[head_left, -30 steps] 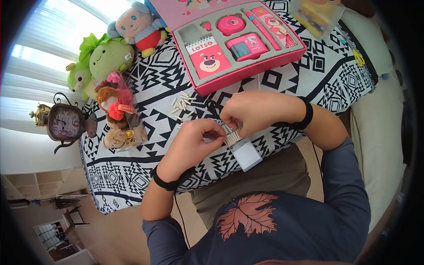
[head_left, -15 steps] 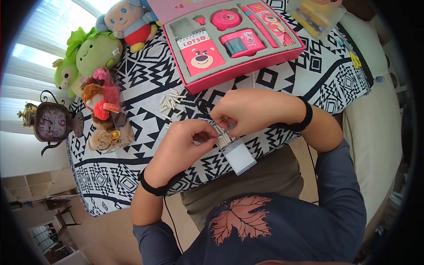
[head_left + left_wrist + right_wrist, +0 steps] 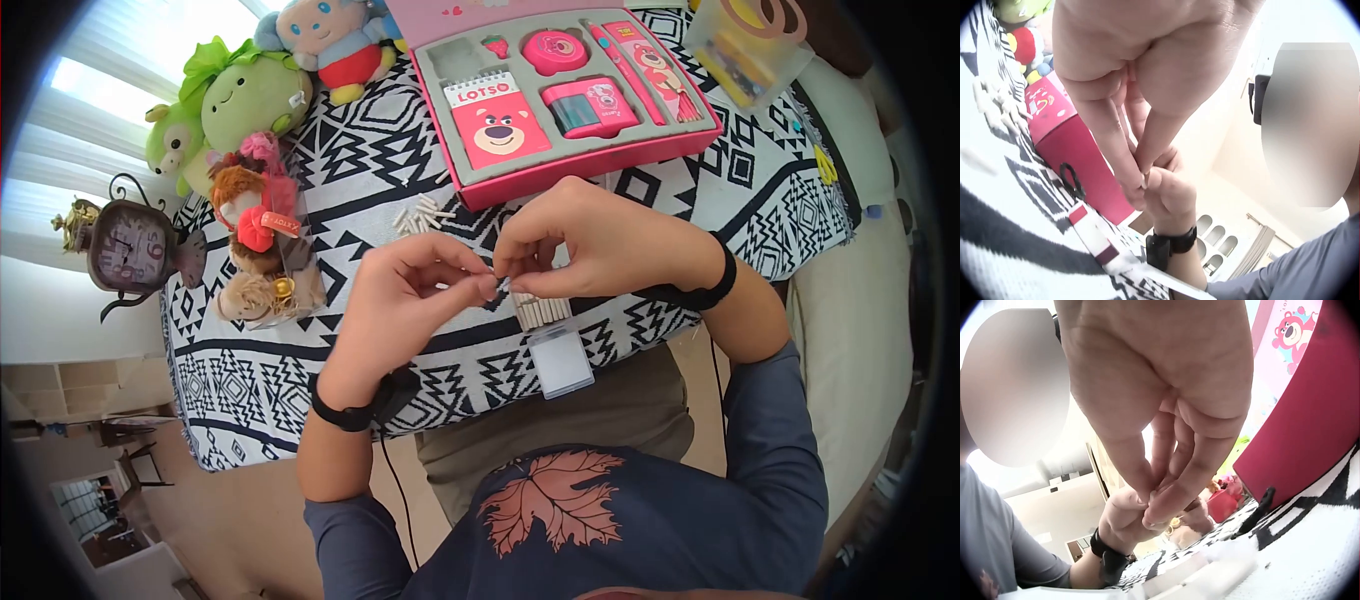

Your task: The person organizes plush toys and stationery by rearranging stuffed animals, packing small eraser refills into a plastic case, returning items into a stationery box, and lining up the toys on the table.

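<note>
My left hand (image 3: 395,295) and right hand (image 3: 595,245) meet fingertip to fingertip above the patterned cloth. Between them, both pinch a small white stick (image 3: 1144,180), mostly hidden by the fingers. Just below the right hand in the head view lies a flat clear case (image 3: 562,362), hinged open, with a row of white sticks (image 3: 543,313) in its upper half. The right fingers overlap that half's top edge. Beyond the left hand, a loose pile of similar white sticks (image 3: 422,215) lies on the cloth.
A pink gift box (image 3: 590,165) with notebook and stationery stands open behind the hands. Plush toys (image 3: 255,100), a bagged doll (image 3: 262,225) and a clock (image 3: 130,245) line the left. At right are a clear bag (image 3: 745,60) and yellow scissors (image 3: 825,165).
Both hands have lifted off the row of sticks in the case and moved slightly away from my body. Their fingertips have come together on a small white stick. The head view has shifted slightly.
</note>
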Demonstrator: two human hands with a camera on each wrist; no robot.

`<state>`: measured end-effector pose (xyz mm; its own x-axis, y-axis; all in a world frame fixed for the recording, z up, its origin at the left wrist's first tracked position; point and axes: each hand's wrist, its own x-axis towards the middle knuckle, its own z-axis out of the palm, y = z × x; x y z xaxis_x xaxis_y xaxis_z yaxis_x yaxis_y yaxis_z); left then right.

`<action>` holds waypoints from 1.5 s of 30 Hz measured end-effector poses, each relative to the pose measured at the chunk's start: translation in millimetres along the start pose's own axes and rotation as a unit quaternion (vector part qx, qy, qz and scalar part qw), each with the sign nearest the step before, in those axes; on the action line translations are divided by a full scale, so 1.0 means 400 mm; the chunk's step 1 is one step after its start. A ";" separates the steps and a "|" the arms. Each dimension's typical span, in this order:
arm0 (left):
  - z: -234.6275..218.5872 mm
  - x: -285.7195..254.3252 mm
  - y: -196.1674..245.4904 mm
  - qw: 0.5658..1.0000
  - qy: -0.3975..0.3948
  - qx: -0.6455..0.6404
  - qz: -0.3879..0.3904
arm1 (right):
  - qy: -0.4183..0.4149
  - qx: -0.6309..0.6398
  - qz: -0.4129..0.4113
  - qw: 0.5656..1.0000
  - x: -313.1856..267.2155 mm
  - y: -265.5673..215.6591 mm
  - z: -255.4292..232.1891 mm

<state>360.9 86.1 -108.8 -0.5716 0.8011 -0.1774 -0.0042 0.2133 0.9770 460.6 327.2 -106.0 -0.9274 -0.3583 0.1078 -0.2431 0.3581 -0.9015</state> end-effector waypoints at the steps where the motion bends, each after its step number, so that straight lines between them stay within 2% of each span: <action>1: -0.021 0.000 0.007 0.999 0.014 0.040 -0.027 | -0.004 -0.001 -0.003 1.000 0.003 0.001 0.006; 2: -0.046 0.002 -0.002 0.993 0.034 0.115 0.020 | -0.003 -0.039 -0.025 0.999 0.007 0.006 0.014; 3: -0.063 0.002 0.005 0.992 0.038 0.116 0.021 | 0.000 -0.079 -0.047 0.996 0.010 0.014 0.021; 5: -0.095 0.000 0.025 0.943 0.101 0.313 0.058 | -0.009 -0.120 -0.070 0.990 0.005 0.029 0.021; 6: -0.114 0.000 0.010 0.937 0.102 0.322 0.089 | -0.014 -0.123 -0.075 0.989 0.003 0.028 0.017; 7: -0.128 -0.004 0.016 0.936 0.105 0.324 0.088 | -0.019 -0.126 -0.078 0.989 0.003 0.024 0.014; 9: -0.144 -0.013 0.033 0.923 -0.082 0.375 0.040 | -0.026 -0.108 -0.051 0.993 0.005 0.012 0.010; 10: -0.132 -0.016 0.050 0.920 -0.117 0.373 0.010 | -0.024 -0.107 -0.035 0.993 0.006 0.015 0.010; 11: -0.125 -0.013 0.039 0.921 -0.118 0.371 0.010 | -0.022 -0.107 -0.019 0.994 0.005 0.017 0.011; 13: -0.116 -0.004 0.003 0.904 -0.135 0.401 0.055 | -0.027 -0.106 0.003 0.994 0.003 0.018 0.015; 17: -0.097 -0.003 -0.012 0.915 -0.128 0.382 0.026 | -0.048 -0.114 0.037 0.992 0.007 0.014 0.023; 23: -0.091 0.000 -0.009 0.917 -0.135 0.375 0.022 | -0.041 -0.145 0.030 0.988 0.010 0.009 0.031; 30: -0.088 0.005 -0.002 0.914 -0.134 0.382 0.010 | -0.038 -0.123 0.009 0.992 0.005 0.017 0.024; 32: -0.083 0.005 0.016 0.939 -0.135 0.314 -0.034 | -0.046 -0.115 0.006 0.992 0.004 0.019 0.022; 33: -0.081 0.005 0.015 0.939 -0.137 0.315 -0.034 | -0.044 -0.114 0.007 0.992 0.003 0.020 0.022; 35: -0.073 0.004 0.009 0.969 -0.134 0.208 -0.017 | -0.027 -0.107 0.034 0.993 0.003 0.023 0.020; 36: -0.067 0.006 0.009 0.969 -0.136 0.207 -0.016 | -0.026 -0.107 0.036 0.993 0.006 0.022 0.015; 38: -0.048 0.006 0.005 0.993 -0.108 0.026 -0.044 | -0.001 -0.063 0.041 0.997 0.007 0.015 0.008; 42: -0.023 0.018 -0.019 0.996 -0.089 -0.002 -0.023 | -0.018 0.023 0.007 1.000 0.006 0.005 0.006; 45: -0.008 0.021 -0.031 0.995 -0.096 -0.033 -0.012 | -0.014 0.011 0.009 1.000 0.004 0.008 0.009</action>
<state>353.2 88.5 -121.9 -0.4041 0.8892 -0.2144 -0.0738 0.2020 0.9766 459.3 324.5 -110.3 -0.9233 -0.3757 0.0798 -0.2194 0.3455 -0.9124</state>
